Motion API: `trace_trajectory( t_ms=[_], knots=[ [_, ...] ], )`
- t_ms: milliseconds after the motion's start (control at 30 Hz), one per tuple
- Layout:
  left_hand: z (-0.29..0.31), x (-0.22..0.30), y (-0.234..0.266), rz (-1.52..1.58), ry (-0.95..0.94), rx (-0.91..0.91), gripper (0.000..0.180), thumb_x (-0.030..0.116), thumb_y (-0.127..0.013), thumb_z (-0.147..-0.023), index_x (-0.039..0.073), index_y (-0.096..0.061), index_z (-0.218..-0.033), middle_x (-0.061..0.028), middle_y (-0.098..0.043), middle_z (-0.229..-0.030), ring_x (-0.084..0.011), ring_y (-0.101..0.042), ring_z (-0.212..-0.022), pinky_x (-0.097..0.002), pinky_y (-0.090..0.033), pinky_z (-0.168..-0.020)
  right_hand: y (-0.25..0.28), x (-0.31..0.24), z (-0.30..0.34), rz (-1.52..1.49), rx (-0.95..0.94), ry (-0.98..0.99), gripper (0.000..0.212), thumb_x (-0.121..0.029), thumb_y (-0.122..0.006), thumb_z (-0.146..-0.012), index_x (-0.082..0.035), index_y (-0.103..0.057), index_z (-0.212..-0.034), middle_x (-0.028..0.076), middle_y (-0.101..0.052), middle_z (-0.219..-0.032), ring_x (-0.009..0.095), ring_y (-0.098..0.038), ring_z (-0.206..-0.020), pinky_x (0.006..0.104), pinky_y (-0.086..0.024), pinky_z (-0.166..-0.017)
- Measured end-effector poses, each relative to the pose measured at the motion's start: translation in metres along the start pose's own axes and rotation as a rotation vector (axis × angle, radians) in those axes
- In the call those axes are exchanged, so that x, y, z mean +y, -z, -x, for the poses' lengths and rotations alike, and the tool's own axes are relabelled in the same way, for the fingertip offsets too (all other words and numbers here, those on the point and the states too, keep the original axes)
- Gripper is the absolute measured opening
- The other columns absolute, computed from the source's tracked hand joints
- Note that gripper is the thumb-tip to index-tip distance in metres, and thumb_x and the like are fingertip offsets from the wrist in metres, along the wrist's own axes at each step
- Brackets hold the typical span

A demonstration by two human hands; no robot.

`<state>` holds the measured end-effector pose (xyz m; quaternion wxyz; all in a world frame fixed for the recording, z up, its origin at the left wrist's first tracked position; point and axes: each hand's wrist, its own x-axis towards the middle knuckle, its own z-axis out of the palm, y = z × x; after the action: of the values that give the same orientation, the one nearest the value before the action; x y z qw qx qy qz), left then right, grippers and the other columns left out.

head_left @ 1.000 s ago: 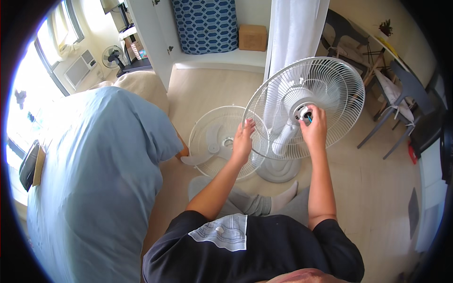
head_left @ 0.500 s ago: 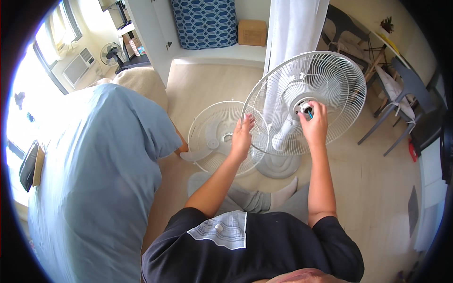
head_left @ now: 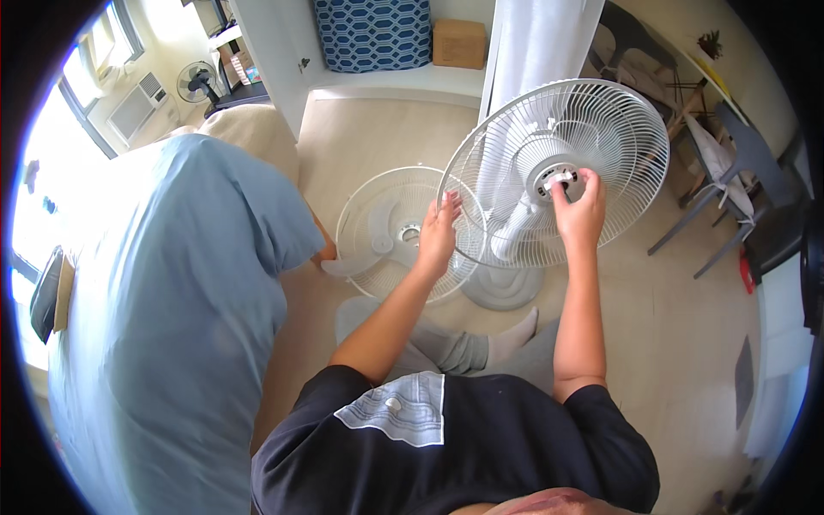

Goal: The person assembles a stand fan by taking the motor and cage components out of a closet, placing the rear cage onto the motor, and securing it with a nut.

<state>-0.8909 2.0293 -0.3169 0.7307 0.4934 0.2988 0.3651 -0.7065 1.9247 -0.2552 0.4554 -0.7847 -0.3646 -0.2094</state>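
Note:
A white stand fan tilts in front of me, with its round wire rear grille facing up toward me. My right hand is at its centre, thumb and fingertips closed around a small white plastic nut on the hub. The fingers partly cover the motor shaft. My left hand rests with straight fingers against the grille's left rim, touching it. Below that, a loose front grille lies on the floor, with a pale three-bladed fan blade on it. The fan's round base stands beside my foot.
A bed with a blue sheet fills the left side. Dark chairs stand at the right. A white curtain hangs behind the fan. Farther back are a patterned blue cushion and a brown box on a ledge.
My right thumb and fingers have shifted on the hub, and the blue-green bit seen there before is now hidden. My left hand stays at the rim. The whole view has shifted slightly.

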Motion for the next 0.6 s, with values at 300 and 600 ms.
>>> trace_trajectory(
  t_ms=[300,600],
  knots=[
    [-0.003,0.000,-0.002,-0.009,-0.008,-0.016,0.060,0.050,-0.036,-0.094,0.003,-0.040,-0.130,-0.0164,-0.044,-0.133,-0.0273,-0.039,-0.126,-0.0449,-0.028,-0.102,-0.004,0.007,-0.011,0.081,-0.131,-0.272,0.040,-0.038,-0.073,-0.071,-0.003,-0.057,-0.083,0.009,-0.062,-0.075,0.027,-0.062,-0.072,0.0369,-0.049,-0.065],
    [-0.004,0.001,0.002,-0.014,0.007,-0.004,0.060,0.050,-0.037,-0.093,0.003,-0.039,-0.131,-0.0160,-0.045,-0.132,-0.0275,-0.039,-0.125,-0.0455,-0.028,-0.102,0.008,-0.002,-0.002,0.066,-0.108,0.098,0.040,-0.024,-0.074,-0.068,-0.006,-0.058,-0.100,0.012,-0.056,-0.103,0.030,-0.056,-0.095,0.0369,-0.047,-0.077]
  ],
)
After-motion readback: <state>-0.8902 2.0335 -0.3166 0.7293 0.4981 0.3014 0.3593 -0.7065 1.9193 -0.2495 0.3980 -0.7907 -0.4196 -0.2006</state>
